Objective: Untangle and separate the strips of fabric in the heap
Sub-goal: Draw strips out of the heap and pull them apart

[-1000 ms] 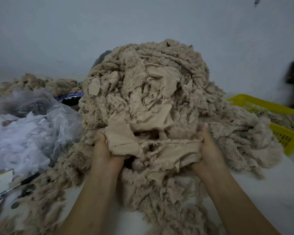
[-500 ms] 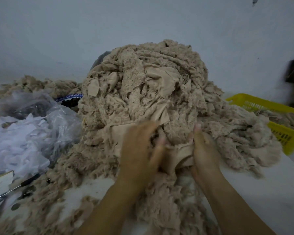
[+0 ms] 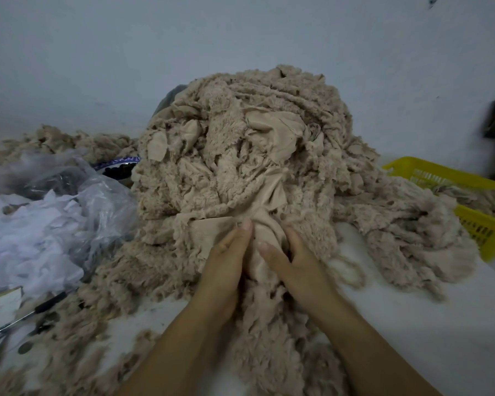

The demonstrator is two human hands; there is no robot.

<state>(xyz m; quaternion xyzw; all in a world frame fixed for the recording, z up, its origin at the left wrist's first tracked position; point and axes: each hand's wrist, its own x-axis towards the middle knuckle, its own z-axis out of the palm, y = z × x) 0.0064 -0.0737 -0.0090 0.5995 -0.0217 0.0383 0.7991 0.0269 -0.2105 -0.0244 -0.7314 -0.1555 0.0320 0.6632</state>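
Observation:
A tall heap of beige fuzzy fabric strips (image 3: 240, 155) rises in the middle of the white table (image 3: 429, 324), with smooth backing showing in places. At its front foot, my left hand (image 3: 226, 261) and my right hand (image 3: 292, 258) sit side by side. Both hold one bunched piece of smooth beige fabric (image 3: 262, 238) between them. My left fingers lie along its left side. My right fingers curl into its right side. More strips trail down between my forearms toward the front edge.
A clear plastic bag of white scraps (image 3: 40, 232) lies at the left, with scissors (image 3: 20, 318) in front of it. A yellow basket (image 3: 446, 178) holding more strips stands at the right. A lower beige pile (image 3: 60, 141) lies behind the bag, against the wall.
My hands were apart, stretching a piece of fabric wide. They have come together at the heap's front and now bunch that piece between them.

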